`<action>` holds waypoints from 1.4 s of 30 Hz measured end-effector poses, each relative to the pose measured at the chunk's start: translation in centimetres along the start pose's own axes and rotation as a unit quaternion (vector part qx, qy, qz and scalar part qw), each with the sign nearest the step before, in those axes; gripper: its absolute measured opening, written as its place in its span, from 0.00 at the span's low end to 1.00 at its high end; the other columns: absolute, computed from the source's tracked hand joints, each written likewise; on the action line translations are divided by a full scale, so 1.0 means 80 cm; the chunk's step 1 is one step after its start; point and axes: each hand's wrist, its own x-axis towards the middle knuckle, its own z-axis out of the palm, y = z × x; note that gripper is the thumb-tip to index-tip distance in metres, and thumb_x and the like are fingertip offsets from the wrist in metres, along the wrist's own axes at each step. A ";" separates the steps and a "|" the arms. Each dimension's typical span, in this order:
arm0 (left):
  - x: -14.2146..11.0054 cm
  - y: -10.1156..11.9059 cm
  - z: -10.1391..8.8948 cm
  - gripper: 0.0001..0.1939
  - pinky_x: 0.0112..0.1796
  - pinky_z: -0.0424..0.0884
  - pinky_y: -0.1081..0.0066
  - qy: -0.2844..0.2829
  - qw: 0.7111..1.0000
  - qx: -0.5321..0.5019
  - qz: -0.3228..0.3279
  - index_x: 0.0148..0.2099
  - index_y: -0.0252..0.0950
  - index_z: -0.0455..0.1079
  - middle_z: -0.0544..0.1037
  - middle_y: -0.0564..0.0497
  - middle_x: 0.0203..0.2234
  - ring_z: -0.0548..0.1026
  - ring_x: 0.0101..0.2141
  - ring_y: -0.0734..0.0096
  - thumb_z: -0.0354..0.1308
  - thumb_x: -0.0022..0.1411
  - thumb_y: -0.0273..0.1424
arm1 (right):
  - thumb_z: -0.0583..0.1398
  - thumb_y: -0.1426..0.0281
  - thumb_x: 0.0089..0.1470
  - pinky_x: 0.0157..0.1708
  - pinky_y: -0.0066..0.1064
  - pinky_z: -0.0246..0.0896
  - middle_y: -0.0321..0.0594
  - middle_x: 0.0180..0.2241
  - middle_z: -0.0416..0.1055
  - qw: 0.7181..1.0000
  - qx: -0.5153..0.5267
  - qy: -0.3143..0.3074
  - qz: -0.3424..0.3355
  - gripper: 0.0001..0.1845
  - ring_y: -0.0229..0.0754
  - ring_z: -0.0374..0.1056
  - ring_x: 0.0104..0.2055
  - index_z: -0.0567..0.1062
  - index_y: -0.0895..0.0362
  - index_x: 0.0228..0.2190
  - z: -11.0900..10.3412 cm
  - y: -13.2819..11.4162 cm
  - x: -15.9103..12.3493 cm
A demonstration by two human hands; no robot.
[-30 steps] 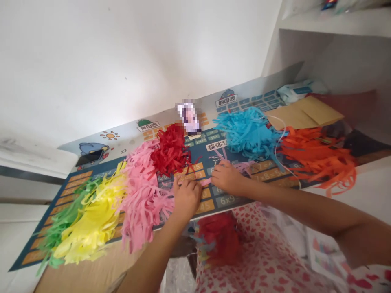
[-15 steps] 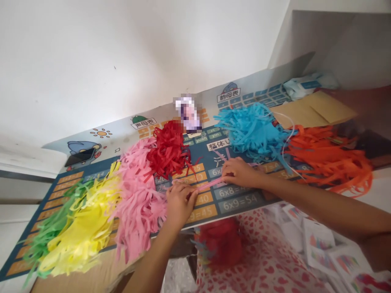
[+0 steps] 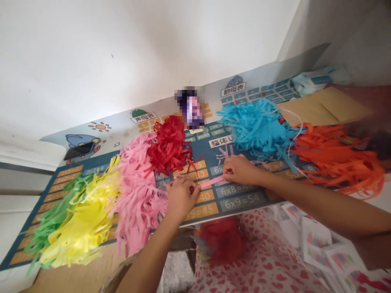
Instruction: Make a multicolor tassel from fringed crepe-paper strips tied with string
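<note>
A thin pink paper strip (image 3: 211, 181) runs taut between my two hands, low over the printed table mat (image 3: 200, 221). My left hand (image 3: 182, 194) pinches one end between thumb and fingers. On the other end, my right hand (image 3: 236, 169) is closed too, with loose pale pink ends (image 3: 226, 151) showing past it. A heap of pink fringed paper (image 3: 139, 195) lies just left of my left hand, and red shredded paper strips (image 3: 169, 144) sit behind it. Blue fringed paper (image 3: 259, 126) is beyond my right hand.
Yellow (image 3: 88, 215) and green fringed paper (image 3: 51, 219) lie at the left, orange fringe (image 3: 339, 158) at the right. A phone (image 3: 194, 109) leans at the back. A brown envelope (image 3: 326, 106) and a wipes pack (image 3: 319, 79) are back right. Red paper (image 3: 221, 240) rests on my lap.
The pink strip now looks wider and flatter between my hands. Both hands keep nearly the same place and grip, while the camera view has shifted slightly.
</note>
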 end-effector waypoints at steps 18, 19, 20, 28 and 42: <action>0.001 0.031 0.008 0.12 0.53 0.55 0.50 0.092 0.955 0.146 0.241 0.34 0.38 0.74 0.76 0.48 0.29 0.69 0.39 0.61 0.51 0.67 0.31 | 0.55 0.71 0.59 0.50 0.46 0.43 0.43 0.32 0.72 0.928 -0.241 0.070 -0.274 0.12 0.46 0.59 0.42 0.76 0.58 0.28 0.000 -0.031 0.002; 0.001 0.031 0.007 0.11 0.52 0.55 0.50 0.094 0.956 0.146 0.238 0.34 0.38 0.74 0.76 0.48 0.29 0.69 0.38 0.61 0.51 0.67 0.31 | 0.56 0.70 0.58 0.50 0.46 0.43 0.43 0.33 0.72 0.934 -0.234 0.071 -0.260 0.10 0.47 0.59 0.42 0.76 0.58 0.28 0.000 -0.032 0.003; 0.002 0.031 0.007 0.11 0.51 0.56 0.50 0.096 0.956 0.148 0.234 0.34 0.38 0.74 0.76 0.47 0.29 0.69 0.38 0.61 0.52 0.67 0.30 | 0.57 0.69 0.57 0.50 0.47 0.43 0.44 0.33 0.73 0.939 -0.230 0.073 -0.245 0.09 0.47 0.59 0.42 0.76 0.58 0.29 0.000 -0.033 0.003; -0.009 0.018 0.018 0.09 0.49 0.56 0.55 0.113 0.954 0.142 0.238 0.41 0.39 0.75 0.78 0.48 0.31 0.70 0.39 0.61 0.53 0.67 0.29 | 0.50 0.75 0.64 0.47 0.43 0.46 0.41 0.31 0.72 0.916 -0.268 0.112 -0.278 0.15 0.44 0.59 0.39 0.75 0.59 0.31 0.019 -0.045 -0.016; -0.020 -0.022 0.027 0.06 0.41 0.66 0.63 0.119 0.969 -0.106 0.188 0.35 0.38 0.76 0.79 0.49 0.31 0.73 0.36 0.65 0.58 0.64 0.30 | 0.62 0.66 0.58 0.44 0.37 0.45 0.39 0.35 0.76 0.971 0.007 0.141 -0.195 0.10 0.42 0.65 0.41 0.79 0.54 0.28 0.018 0.020 -0.022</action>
